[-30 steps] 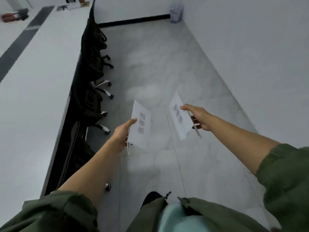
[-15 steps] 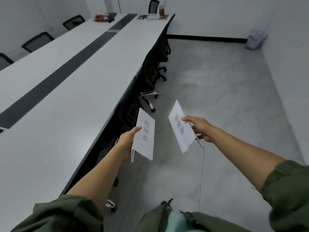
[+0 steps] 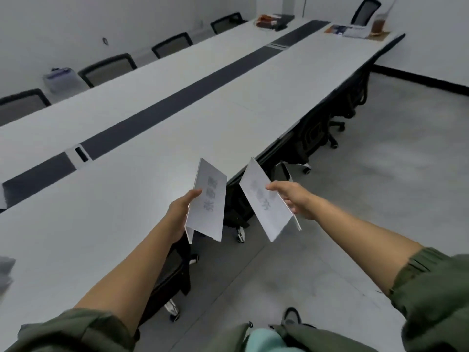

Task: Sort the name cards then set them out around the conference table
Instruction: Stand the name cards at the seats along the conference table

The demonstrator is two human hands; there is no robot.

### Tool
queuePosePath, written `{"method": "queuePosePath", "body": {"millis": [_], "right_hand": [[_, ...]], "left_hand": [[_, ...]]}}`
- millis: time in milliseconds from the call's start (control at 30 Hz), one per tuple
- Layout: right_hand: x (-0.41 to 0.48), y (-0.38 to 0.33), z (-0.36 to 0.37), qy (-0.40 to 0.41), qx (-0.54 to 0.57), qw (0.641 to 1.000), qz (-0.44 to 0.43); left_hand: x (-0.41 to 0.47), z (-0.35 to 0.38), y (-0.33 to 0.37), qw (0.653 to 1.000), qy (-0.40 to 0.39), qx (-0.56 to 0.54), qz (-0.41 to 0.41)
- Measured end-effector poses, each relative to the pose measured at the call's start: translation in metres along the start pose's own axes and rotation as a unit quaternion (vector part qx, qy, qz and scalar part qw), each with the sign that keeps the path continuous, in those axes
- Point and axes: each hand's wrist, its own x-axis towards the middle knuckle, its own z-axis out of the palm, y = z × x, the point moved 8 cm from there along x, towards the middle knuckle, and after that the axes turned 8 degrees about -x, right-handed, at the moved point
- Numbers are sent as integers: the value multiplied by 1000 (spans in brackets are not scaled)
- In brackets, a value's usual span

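Head | left grip (image 3: pixel 181 212) pinches left card (image 3: pixel 212 219) | right grip (image 3: pixel 295 199) pinches right card (image 3: pixel 266 212) | lettering blurred, unreadable

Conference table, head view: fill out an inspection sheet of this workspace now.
Surface: white conference table with a dark centre strip; no standing card seen.
Job's things: left name card and right name card, both folded and held in the air; print too blurred to read.
Clutter: drink cup, papers and dark items at the far end; grey sheets cut off at the left edge.
Grippers: left hand grips the left name card; right hand pinches the right name card.
Cables: nothing seen.
Surroundings: chairs along the far side, more chairs tucked under the near edge, plastic box by the wall, grey floor.
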Motion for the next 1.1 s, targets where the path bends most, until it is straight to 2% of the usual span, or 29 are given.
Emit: {"method": "queuePosePath", "body": {"millis": [333,500,633,867,1100], "right_hand": [[106,-103,61,-145,-118,982,-35],[155,-128,106,-184,-137,973,-32],[208,-158,131,-177,-154,972,-28],[293,-221,142,-103,-152,983,-7],[380,-238,137,-46,-178,982,39]], "left_hand": [[5,-88,-10,972,196,-127,-20],[28,-129,-7,960,243,-136,-42],[74,-172,16,957,261,-121,-43],[142,-250,63,954,284,-79,-52],[187,-314,63,939,323,-67,-102]]}}
